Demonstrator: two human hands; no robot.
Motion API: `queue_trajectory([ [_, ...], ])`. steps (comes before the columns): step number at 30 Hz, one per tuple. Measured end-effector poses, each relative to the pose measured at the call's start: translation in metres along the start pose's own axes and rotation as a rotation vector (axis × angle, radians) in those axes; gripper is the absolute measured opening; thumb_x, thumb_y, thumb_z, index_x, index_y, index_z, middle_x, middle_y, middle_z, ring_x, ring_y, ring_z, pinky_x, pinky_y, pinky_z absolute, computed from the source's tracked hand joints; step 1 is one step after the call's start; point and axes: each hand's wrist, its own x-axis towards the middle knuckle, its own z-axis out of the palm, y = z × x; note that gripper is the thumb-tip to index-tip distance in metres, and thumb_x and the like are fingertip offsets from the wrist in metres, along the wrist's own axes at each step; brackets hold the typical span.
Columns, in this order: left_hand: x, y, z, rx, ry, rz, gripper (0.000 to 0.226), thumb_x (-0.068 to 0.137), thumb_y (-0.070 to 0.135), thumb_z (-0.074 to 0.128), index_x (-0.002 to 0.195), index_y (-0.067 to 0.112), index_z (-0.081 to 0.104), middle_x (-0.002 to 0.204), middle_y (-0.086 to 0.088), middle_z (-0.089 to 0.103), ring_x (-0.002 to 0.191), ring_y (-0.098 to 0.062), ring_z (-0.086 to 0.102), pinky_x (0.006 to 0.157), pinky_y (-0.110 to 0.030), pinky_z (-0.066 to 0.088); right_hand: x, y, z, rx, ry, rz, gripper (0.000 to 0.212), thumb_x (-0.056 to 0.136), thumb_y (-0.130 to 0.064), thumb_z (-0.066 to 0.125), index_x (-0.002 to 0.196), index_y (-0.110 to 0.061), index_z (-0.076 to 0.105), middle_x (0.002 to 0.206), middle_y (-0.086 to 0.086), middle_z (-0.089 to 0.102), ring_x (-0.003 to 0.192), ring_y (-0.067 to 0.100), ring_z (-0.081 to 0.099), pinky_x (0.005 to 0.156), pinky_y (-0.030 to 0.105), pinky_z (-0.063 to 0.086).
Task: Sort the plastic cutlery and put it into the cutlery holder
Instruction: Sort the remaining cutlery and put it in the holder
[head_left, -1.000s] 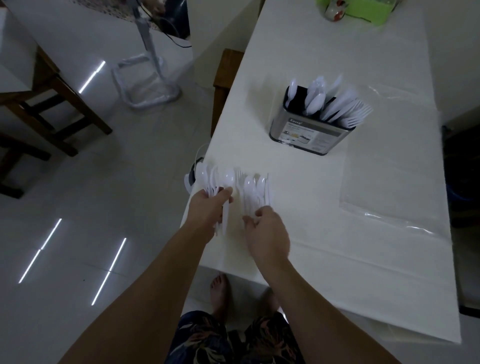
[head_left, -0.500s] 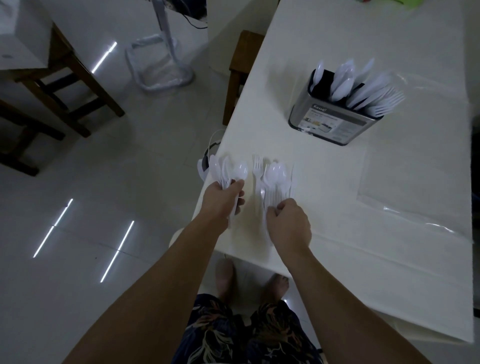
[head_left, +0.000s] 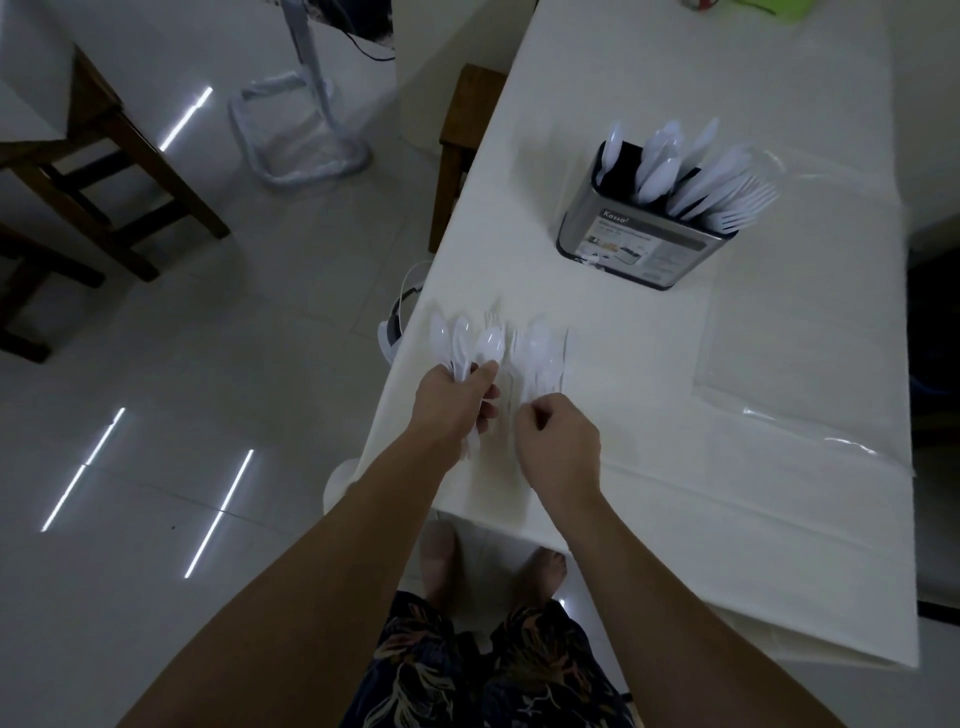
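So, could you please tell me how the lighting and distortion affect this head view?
Head view: dim overall; bright streaks of glare on the floor tiles; white spoons in the left hand blend into the white table; wide-angle lens bends its edges.

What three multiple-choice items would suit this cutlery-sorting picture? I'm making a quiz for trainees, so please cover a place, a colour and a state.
1. Where does the cutlery holder stand?
A. on the floor
B. on the table, beyond the hands
C. on the chair

2. What colour is the loose cutlery?
A. white
B. red
C. black

3. What is the left hand doing?
A. resting flat and empty
B. hanging at the side
C. gripping a bunch of spoons

Answers: B, the holder sits further up the tabletop; A, every piece looks white; C, its fingers curl round several handles.
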Motion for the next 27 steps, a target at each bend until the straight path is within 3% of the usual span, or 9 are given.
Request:
queue_trajectory([
  [5,-0.005,0.004,0.005,0.130,-0.031,0.044,0.040,0.085,0.045,0.069,0.100,0.008,0.065,0.082,-0.012,0.070,0.065,-0.019,0.066,0.064,-0.033,0.057,-0.005,-0.013,-0.001,0.065,-0.098,-0.098,0.014,0.093,-0.025,0.054,0.086,-0.023,0.066,0.073,-0.016,0.060,0.067,0.000,0.057,0.058,0.011,0.038],
  [9,-0.006,0.007,0.004,0.152,-0.131,0.090,0.029,0.083,0.035,0.073,0.098,0.010,0.069,0.081,-0.008,0.072,0.069,-0.018,0.070,0.067,-0.033,0.058,0.001,-0.017,-0.009,0.056,-0.143,-0.151,0.015,0.092,-0.028,0.054,0.084,-0.023,0.066,0.071,-0.013,0.061,0.066,0.003,0.058,0.059,0.016,0.040],
  [12,-0.004,0.008,0.007,0.137,-0.148,0.081,0.025,0.088,0.030,0.068,0.097,0.007,0.068,0.088,-0.013,0.074,0.082,-0.025,0.073,0.080,-0.044,0.060,0.004,-0.018,-0.016,0.030,-0.211,-0.206,0.015,0.091,-0.028,0.054,0.083,-0.022,0.066,0.071,-0.009,0.063,0.066,0.007,0.059,0.060,0.020,0.045],
  [15,-0.002,0.012,0.010,0.184,-0.162,0.079,0.028,0.093,0.030,0.061,0.101,0.004,0.065,0.084,-0.016,0.073,0.076,-0.027,0.072,0.075,-0.046,0.061,0.009,-0.016,-0.026,0.058,-0.090,-0.157,0.018,0.093,-0.031,0.052,0.084,-0.023,0.065,0.075,-0.008,0.066,0.067,0.008,0.060,0.062,0.021,0.047],
  [17,-0.004,0.016,0.013,0.266,-0.221,0.082,0.032,0.096,0.033,0.059,0.101,0.002,0.062,0.075,-0.012,0.071,0.064,-0.022,0.068,0.063,-0.032,0.059,0.019,-0.015,-0.034,0.185,0.029,-0.074,0.015,0.094,-0.034,0.053,0.101,-0.024,0.062,0.095,-0.008,0.064,0.083,0.008,0.060,0.069,0.015,0.044],
  [19,-0.012,0.023,0.019,0.358,-0.318,0.106,0.031,0.097,0.031,0.058,0.089,0.002,0.057,0.061,-0.005,0.065,0.052,-0.013,0.060,0.054,-0.021,0.052,0.035,-0.016,-0.040,0.316,-0.004,-0.051,0.043,0.095,-0.043,0.052,0.134,-0.025,0.049,0.127,-0.006,0.049,0.111,0.006,0.051,0.093,0.018,0.042],
  [22,-0.021,0.030,0.030,0.478,-0.473,0.139,0.024,0.095,0.025,0.061,0.079,0.008,0.054,0.051,0.000,0.058,0.046,-0.011,0.052,0.053,-0.022,0.048,0.056,-0.022,-0.049,0.372,-0.107,-0.081,0.056,0.095,-0.048,0.051,0.146,-0.030,0.038,0.147,-0.006,0.037,0.131,0.009,0.041,0.110,0.030,0.036],
  [27,-0.021,0.039,0.042,0.581,-0.601,0.116,0.023,0.094,0.024,0.062,0.088,0.002,0.062,0.056,-0.005,0.063,0.049,-0.016,0.056,0.059,-0.027,0.052,0.068,-0.022,-0.061,0.428,-0.058,-0.084,0.039,0.091,-0.039,0.063,0.129,-0.030,0.059,0.127,-0.016,0.058,0.109,0.002,0.058,0.095,0.017,0.041],
])
